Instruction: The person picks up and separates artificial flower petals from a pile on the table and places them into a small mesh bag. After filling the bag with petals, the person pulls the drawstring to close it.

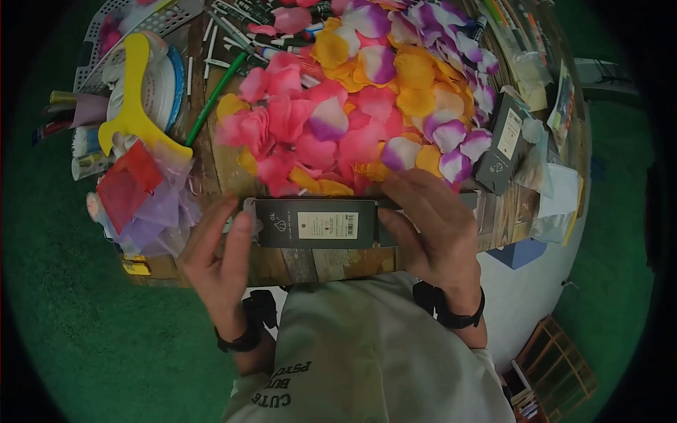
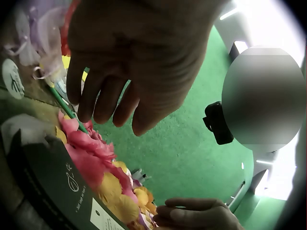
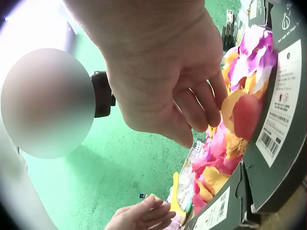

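Note:
A dark grey box [image 1: 328,222] with a pale barcode label lies flat along the table's front edge. A second dark box [image 3: 283,103] adjoins its right end, mostly covered by my right hand in the head view. My left hand [image 1: 215,254] is beside the first box's left end, fingers extended and holding nothing; translucent plastic [image 1: 252,217] sits between hand and box. Over the meeting ends of the boxes is my right hand [image 1: 441,229], its fingers loosely bent and nothing gripped. Its fingertips come close to the heap of pink, orange and purple-white petals [image 1: 352,134].
Another dark box [image 1: 502,144] stands right of the petals. On the left are a yellow handle-like piece [image 1: 134,99], a green stick [image 1: 215,99] and purple mesh bags [image 1: 162,215]. Markers [image 1: 243,17] lie behind the petals; clear packets [image 1: 557,204] line the right edge.

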`<state>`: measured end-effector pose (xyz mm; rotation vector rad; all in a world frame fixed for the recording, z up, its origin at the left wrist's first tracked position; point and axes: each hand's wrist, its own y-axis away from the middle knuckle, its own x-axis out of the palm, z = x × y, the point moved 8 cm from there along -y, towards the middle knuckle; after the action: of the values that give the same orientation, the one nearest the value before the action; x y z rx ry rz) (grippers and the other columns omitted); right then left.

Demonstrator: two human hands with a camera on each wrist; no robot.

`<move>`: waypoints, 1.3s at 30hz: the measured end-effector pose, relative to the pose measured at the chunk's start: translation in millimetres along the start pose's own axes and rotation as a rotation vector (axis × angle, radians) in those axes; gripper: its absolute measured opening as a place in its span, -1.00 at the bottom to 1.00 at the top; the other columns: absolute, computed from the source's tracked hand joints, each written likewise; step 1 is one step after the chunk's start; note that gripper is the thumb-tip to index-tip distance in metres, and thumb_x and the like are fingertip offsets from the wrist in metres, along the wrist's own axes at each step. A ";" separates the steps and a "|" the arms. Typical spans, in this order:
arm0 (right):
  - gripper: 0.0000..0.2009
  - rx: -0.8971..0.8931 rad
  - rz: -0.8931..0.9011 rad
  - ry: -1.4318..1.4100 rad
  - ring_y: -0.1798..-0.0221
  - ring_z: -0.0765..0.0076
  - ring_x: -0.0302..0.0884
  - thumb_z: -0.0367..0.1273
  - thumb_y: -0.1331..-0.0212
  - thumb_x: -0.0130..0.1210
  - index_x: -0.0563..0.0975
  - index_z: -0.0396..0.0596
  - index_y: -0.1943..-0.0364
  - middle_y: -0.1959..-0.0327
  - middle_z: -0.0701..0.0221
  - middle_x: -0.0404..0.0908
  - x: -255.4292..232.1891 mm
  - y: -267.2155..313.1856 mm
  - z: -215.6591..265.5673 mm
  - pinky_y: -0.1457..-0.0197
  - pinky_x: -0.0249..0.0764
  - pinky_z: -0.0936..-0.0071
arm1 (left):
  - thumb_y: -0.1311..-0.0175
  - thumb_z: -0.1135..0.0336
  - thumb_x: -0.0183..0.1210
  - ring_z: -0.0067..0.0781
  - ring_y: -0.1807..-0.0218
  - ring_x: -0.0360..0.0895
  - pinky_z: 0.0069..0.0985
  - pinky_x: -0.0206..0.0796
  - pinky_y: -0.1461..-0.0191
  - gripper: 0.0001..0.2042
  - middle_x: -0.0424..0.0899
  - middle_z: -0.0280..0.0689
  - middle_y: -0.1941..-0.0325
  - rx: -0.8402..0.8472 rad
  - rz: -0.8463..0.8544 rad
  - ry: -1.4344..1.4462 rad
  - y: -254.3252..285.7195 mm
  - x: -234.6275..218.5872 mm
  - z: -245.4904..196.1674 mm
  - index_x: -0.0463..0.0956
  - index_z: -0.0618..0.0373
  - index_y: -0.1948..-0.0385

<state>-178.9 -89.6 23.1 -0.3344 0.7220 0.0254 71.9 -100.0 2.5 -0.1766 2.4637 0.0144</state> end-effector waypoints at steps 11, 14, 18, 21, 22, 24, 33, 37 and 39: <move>-0.67 0.022 0.152 0.020 0.08 -0.01 0.50 -0.52 0.22 0.23 0.51 -0.26 0.24 0.21 0.17 0.57 18.9 5.7 6.9 -0.04 0.42 0.24 | -0.02 0.49 0.22 -0.06 0.08 0.54 -0.33 0.34 -0.03 -0.78 0.60 0.00 0.19 0.357 0.076 -0.232 0.2 24.2 -26.0 0.54 0.35 0.27; -0.59 0.046 0.132 0.132 -0.08 -0.04 0.41 -0.50 0.24 0.24 0.51 -0.26 0.16 0.05 0.14 0.52 6.3 8.7 -3.1 -0.17 0.31 0.16 | -0.08 0.51 0.17 -0.14 0.01 0.53 -0.38 0.30 -0.10 -0.79 0.59 -0.03 0.10 0.149 -0.127 -0.163 10.4 -13.2 9.6 0.54 0.35 0.23; -0.59 0.139 0.146 0.200 -0.10 -0.05 0.39 -0.50 0.25 0.24 0.51 -0.27 0.17 0.02 0.13 0.51 -6.4 17.8 -19.8 -0.19 0.29 0.14 | -0.07 0.52 0.18 -0.13 0.00 0.53 -0.36 0.29 -0.12 -0.78 0.60 -0.03 0.11 0.105 -0.165 -0.183 26.4 -28.8 24.2 0.53 0.36 0.22; -0.63 0.140 0.091 0.247 -0.14 -0.08 0.35 -0.49 0.26 0.24 0.53 -0.28 0.22 0.00 0.09 0.49 -22.6 25.1 -30.2 -0.18 0.28 0.19 | -0.05 0.52 0.19 -0.10 -0.05 0.49 -0.33 0.26 -0.15 -0.75 0.58 -0.03 0.08 0.179 -0.034 -0.177 34.4 -9.3 20.2 0.52 0.37 0.20; -0.63 0.160 0.085 0.285 -0.14 -0.08 0.35 -0.49 0.26 0.24 0.53 -0.28 0.22 0.00 0.09 0.49 -26.9 30.1 -34.8 -0.18 0.28 0.19 | -0.03 0.52 0.21 -0.09 -0.07 0.47 -0.32 0.25 -0.16 -0.73 0.57 -0.03 0.06 0.210 0.004 -0.203 36.2 -3.6 18.3 0.52 0.38 0.19; -0.62 0.158 -0.013 0.286 -0.09 -0.07 0.36 -0.49 0.31 0.24 0.53 -0.21 0.24 0.01 0.11 0.47 -36.3 39.6 -39.5 -0.18 0.26 0.09 | 0.04 0.50 0.26 -0.02 -0.13 0.42 -0.27 0.23 -0.18 -0.67 0.53 0.00 0.01 0.274 0.081 -0.275 38.9 4.4 14.7 0.50 0.39 0.18; -0.54 0.213 0.072 0.325 -0.20 -0.09 0.30 -0.31 0.35 0.34 0.56 -0.19 0.23 -0.05 0.12 0.47 -31.9 59.9 -36.9 -0.28 0.10 -0.01 | 0.22 0.37 0.38 0.05 -0.12 0.39 -0.14 0.21 -0.17 -0.53 0.48 -0.01 -0.06 0.519 0.243 -0.222 36.7 33.2 -14.1 0.50 0.34 0.17; -0.49 0.212 0.096 0.331 -0.20 -0.07 0.30 -0.27 0.37 0.37 0.54 -0.18 0.20 -0.05 0.13 0.48 -31.9 65.6 -40.2 -0.29 0.07 -0.04 | 0.23 0.34 0.39 0.06 -0.12 0.39 -0.08 0.18 -0.17 -0.52 0.47 -0.02 -0.06 0.608 0.295 -0.213 38.9 46.3 -28.6 0.50 0.31 0.17; -0.52 0.207 0.043 0.340 -0.18 -0.06 0.30 -0.27 0.34 0.35 0.54 -0.15 0.21 -0.03 0.15 0.47 -34.1 71.6 -45.6 -0.28 0.08 -0.05 | 0.22 0.35 0.39 0.06 -0.11 0.40 -0.03 0.18 -0.15 -0.53 0.48 -0.03 -0.05 0.648 0.321 -0.180 40.2 51.1 -38.1 0.50 0.32 0.18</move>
<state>-243.8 -32.7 -7.5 -0.1251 1.0599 -0.0669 3.5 -68.6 -0.7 0.4768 2.1664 -0.5928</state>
